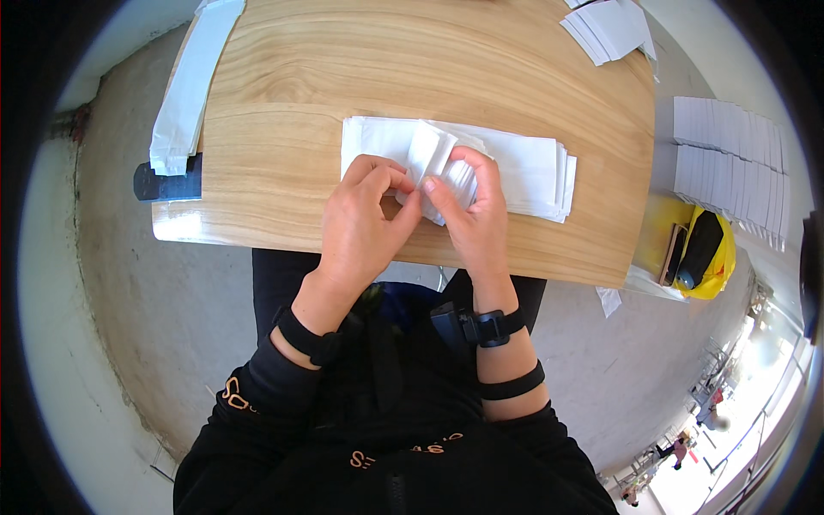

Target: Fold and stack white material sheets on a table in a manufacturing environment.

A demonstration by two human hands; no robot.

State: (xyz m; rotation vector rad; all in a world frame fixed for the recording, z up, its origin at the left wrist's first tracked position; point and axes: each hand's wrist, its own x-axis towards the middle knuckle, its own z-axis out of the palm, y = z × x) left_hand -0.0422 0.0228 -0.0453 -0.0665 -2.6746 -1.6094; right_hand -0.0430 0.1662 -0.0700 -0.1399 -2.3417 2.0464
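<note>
A stack of long, flat white paper pieces (528, 167) lies across the near middle of the table, its right ends fanned unevenly. Over its middle, a folded bundle of white paper (427, 148) is held tilted, with several layers showing at its right side. My right hand (479, 215) grips this bundle, thumb on the near face and fingers curled round the far side. At the bundle's lower left edge, my left hand (365, 215) is closed, with thumb and index finger pinched against the paper. Exactly what lies between those fingertips is hidden.
The wooden table (283, 146) has long white paper strips (196, 86) at its left edge and white folded pieces (605, 33) at the far right corner. Beyond the right edge stand packed rows of white paper (730, 154) and a yellow bag (719, 266) holding a dark object.
</note>
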